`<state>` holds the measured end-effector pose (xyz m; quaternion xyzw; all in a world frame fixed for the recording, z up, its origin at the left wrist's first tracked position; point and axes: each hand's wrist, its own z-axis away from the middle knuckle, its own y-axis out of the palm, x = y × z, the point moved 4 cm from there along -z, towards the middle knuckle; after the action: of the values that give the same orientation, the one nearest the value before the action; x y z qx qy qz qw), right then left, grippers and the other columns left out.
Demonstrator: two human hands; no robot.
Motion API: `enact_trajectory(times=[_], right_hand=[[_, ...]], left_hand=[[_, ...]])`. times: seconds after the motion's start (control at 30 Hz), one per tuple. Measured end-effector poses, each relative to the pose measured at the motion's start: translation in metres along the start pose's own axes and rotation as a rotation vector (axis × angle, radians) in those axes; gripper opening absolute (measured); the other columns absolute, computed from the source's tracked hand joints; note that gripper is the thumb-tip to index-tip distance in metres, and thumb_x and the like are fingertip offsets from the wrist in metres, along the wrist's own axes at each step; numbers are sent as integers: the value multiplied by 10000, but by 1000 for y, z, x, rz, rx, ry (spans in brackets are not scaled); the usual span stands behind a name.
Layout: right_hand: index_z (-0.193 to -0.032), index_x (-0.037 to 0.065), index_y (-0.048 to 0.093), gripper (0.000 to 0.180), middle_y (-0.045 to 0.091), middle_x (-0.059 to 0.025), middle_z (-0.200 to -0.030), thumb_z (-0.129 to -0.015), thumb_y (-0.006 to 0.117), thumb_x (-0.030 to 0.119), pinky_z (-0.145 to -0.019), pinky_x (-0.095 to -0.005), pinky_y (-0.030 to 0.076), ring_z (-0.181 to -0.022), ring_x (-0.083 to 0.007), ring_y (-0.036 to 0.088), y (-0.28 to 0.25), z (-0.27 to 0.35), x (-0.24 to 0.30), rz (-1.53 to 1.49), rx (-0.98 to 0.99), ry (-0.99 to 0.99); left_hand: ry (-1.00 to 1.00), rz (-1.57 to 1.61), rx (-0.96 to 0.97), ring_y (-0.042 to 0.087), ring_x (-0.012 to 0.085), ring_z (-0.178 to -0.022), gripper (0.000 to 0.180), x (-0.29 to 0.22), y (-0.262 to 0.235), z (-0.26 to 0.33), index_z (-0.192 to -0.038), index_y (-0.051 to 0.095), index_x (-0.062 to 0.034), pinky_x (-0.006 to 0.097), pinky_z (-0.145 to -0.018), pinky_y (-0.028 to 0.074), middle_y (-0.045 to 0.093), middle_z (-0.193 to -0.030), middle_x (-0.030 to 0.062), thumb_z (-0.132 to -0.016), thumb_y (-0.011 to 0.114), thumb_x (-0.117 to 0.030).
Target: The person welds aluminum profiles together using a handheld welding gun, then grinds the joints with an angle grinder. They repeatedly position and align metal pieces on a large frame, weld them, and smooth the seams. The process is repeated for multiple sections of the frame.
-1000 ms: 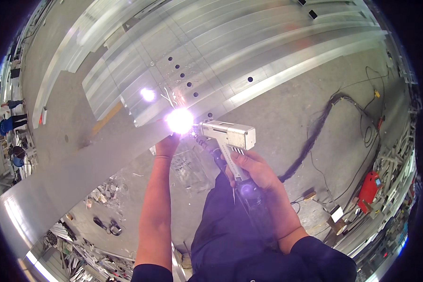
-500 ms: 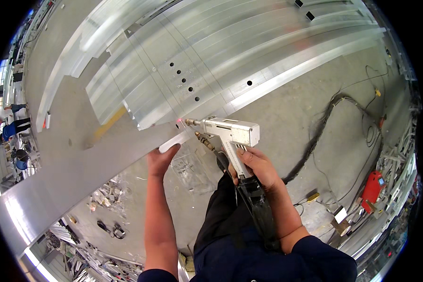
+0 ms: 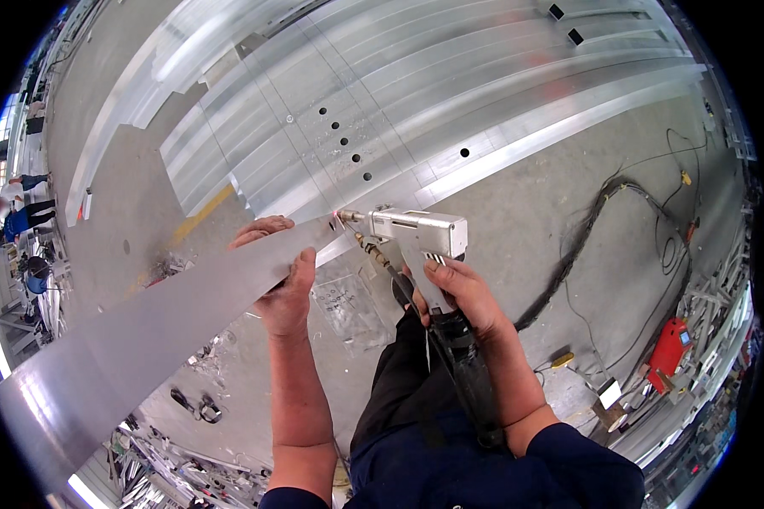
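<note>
Left hand (image 3: 287, 307): fingers gripping the strip (image 3: 165, 335), thumb on its near edge, the other fingers over its far edge. Right hand (image 3: 467, 297): fingers closed around the handle of the gun (image 3: 420, 229); whether the trigger is pressed cannot be determined.

The gun's nozzle (image 3: 354, 217) points left, its tip just beside the strip's right end, at the near edge of the panel (image 3: 416, 93) toward that panel's near left corner. A small red light spot shows at the tip. Contact there cannot be confirmed. The strip slants from this point down to the lower left.

The panel bears a row of five round holes (image 3: 345, 142) running toward its near edge, and a single hole (image 3: 464, 153) farther right, close to that edge.

On the floor (image 3: 518, 204): a thick black cable (image 3: 569, 267) at right, a red machine (image 3: 671, 346) near the right edge, a yellow block (image 3: 562, 360) left of it, and scrap (image 3: 212, 355) below the strip.
</note>
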<state>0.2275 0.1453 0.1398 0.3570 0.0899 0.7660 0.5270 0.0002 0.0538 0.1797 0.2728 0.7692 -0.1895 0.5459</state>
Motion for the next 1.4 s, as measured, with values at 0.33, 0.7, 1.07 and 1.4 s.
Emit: enact_trajectory(times=[0.33, 0.7, 1.07, 1.4], right_hand=[[-1094, 11, 601, 401, 621, -62, -752, -931, 641, 375, -557, -263, 489, -596, -133, 602, 0, -1, 3, -23, -5, 12], [-1080, -3, 590, 406, 615, -62, -755, -944, 617, 379, -570, -268, 492, -607, -135, 602, -3, 3, -4, -44, -14, 34], [-1067, 0, 602, 417, 616, -65, -756, -940, 609, 398, -563, -264, 484, -606, -133, 604, -10, 13, -16, -10, -29, 39], [-956, 13, 605, 341, 619, -83, -704, -1000, 502, 336, -550, -289, 493, -570, -162, 598, -19, 49, -7, -146, -38, -93]], left_hand=[[6, 4, -9, 556, 255, -1036, 495, 6, -1, 2, -1099, 493, -80, 460, -970, 468, 540, -1049, 86, -697, 748, 55], [17, 18, -32, 564, 262, -1032, 481, 8, 0, 3, -1107, 494, -76, 476, -984, 458, 552, -1063, 93, -703, 702, 82], [-12, 46, -65, 558, 243, -1053, 431, 5, 4, 2, -1093, 529, -55, 457, -1011, 440, 565, -1063, 82, -719, 688, 86], [-35, 26, -44, 577, 203, -1027, 425, 8, 4, 2, -1090, 580, -56, 411, -1004, 437, 591, -1064, 67, -713, 667, 121]])
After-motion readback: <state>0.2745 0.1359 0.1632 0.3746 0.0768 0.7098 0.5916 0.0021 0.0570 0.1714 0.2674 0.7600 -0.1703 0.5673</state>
